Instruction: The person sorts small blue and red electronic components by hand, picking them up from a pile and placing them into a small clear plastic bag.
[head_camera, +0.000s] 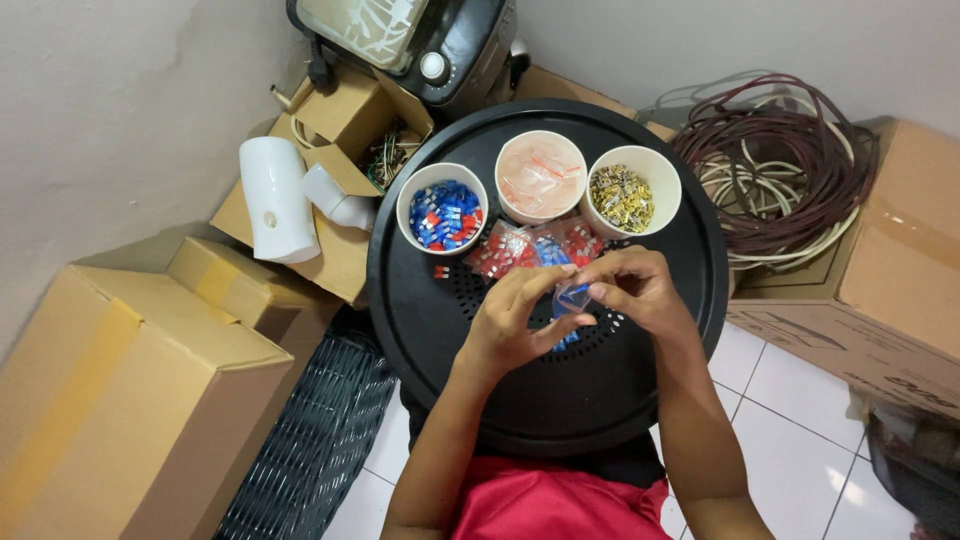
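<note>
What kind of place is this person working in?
Probably a home storage corner used for small sorting work: cardboard boxes stacked on a tiled floor, coils of cable, and bowls of small parts on a round black tray.

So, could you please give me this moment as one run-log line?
left hand: holds small clear bag | right hand: pinches same bag | below: round black tray | behind: three white cups, filled bags
</note>
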